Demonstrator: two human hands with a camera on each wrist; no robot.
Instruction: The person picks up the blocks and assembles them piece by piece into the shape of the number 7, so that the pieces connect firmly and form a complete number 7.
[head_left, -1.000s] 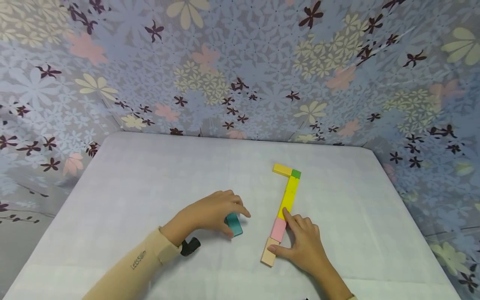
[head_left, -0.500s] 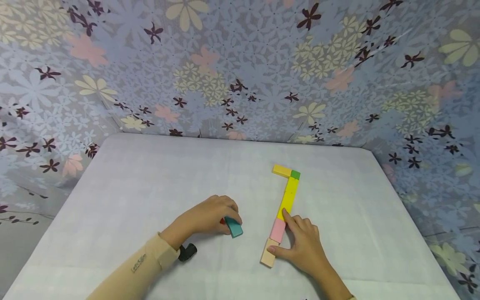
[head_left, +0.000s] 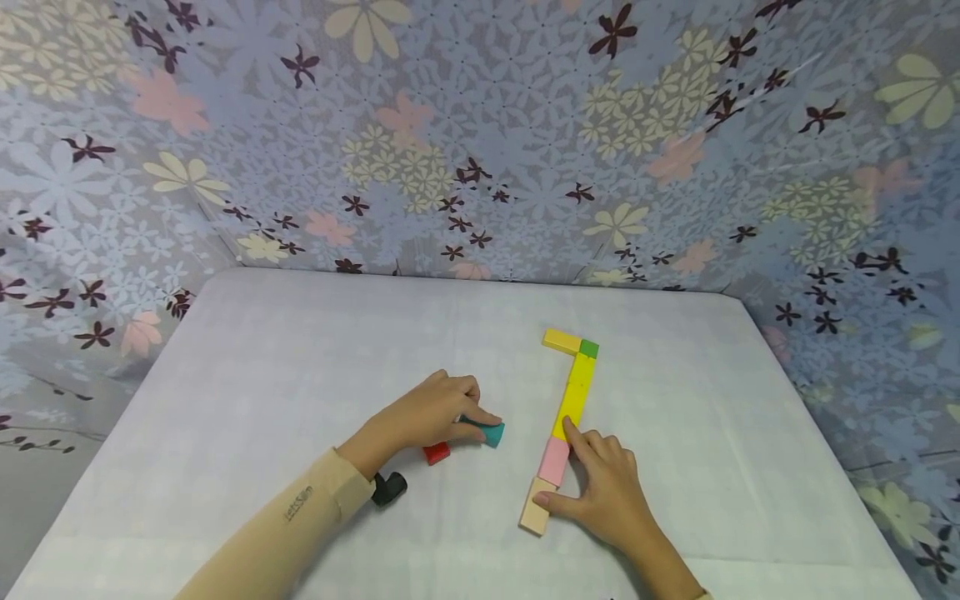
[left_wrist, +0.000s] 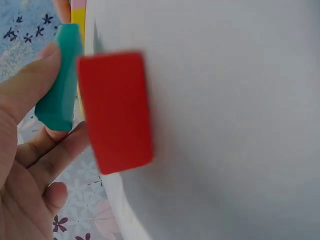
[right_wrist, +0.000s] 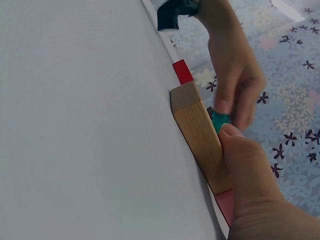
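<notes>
My left hand (head_left: pixel 435 408) pinches a teal block (head_left: pixel 492 434) between thumb and fingers, left of the row of blocks. In the left wrist view a red block (left_wrist: pixel 117 112) is in front of that hand; it rests on the table by the wrist. My right hand (head_left: pixel 609 479) lies along the row's right side, its index fingertip on the long yellow part (head_left: pixel 576 387) and its thumb on the plain wooden block (head_left: pixel 531 517). Between those two sits a pink block (head_left: pixel 554 461). A green block (head_left: pixel 588 348) forms the far corner, with another yellow block (head_left: pixel 562 341) pointing left.
A white cloth (head_left: pixel 300 333) covers the table. Behind it and at both sides hangs a flower-patterned sheet (head_left: pixel 480 150). A black wrist camera (head_left: pixel 390 489) sits under my left wrist.
The left hand has closed its fingers on the teal block and shifted it right, away from the red block, which now shows. The right hand stays in place on the row.
</notes>
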